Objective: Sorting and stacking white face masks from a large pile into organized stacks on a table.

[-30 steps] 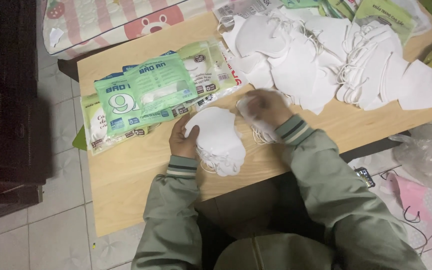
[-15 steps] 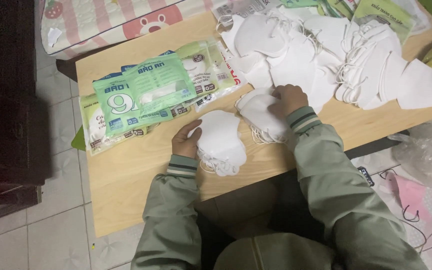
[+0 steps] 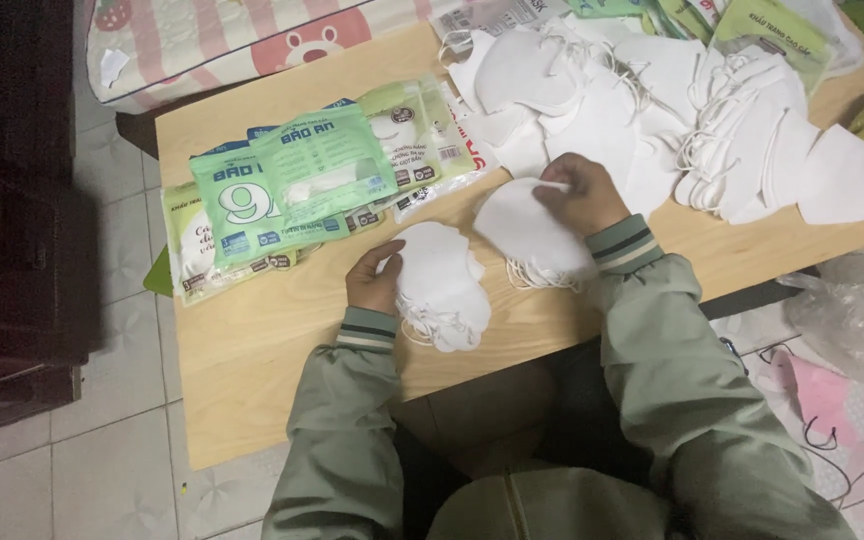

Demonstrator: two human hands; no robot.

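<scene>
Two hands on white masks — left hand (image 3: 372, 280) grips a stack (image 3: 442, 285); right hand (image 3: 582, 195) pinches one mask (image 3: 527, 225) — table (image 3: 252, 350) beneath.

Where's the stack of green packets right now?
In the head view the green packets lie on the wooden table, on the person's left side, just beyond the left hand and its white masks.

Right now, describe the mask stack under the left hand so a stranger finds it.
On the light wooden table, look at the near edge. The left hand holds a small stack of white masks. Unlike the loose mask pile farther back, it is neatly squared, ear loops hanging toward the person.
</scene>
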